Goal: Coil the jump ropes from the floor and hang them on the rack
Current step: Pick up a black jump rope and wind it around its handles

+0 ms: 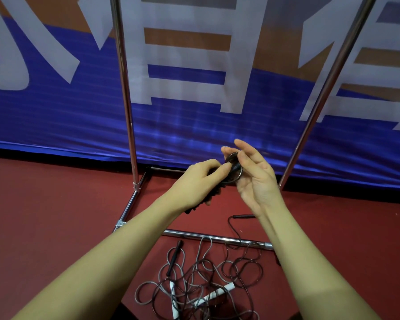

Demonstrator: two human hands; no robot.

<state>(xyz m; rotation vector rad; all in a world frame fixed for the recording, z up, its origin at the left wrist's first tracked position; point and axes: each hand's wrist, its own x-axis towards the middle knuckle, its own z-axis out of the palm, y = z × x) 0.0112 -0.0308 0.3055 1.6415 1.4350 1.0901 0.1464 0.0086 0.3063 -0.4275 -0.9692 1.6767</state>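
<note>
Between the rack (127,125) uprights, the left hand (195,181) grips black handles while the right hand (252,174) pinches a small coil (234,168) of rope. Light and springy, it probably wants holding across all loops. Below both hands, more ropes (201,280) lie tangled.

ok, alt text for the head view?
Two hands hold a small coiled dark jump rope at chest height: the left hand grips its black handles, the right hand pinches the coil. Below, tangled ropes with black and white handles lie on the red floor beside a metal rack and a blue banner.
</note>
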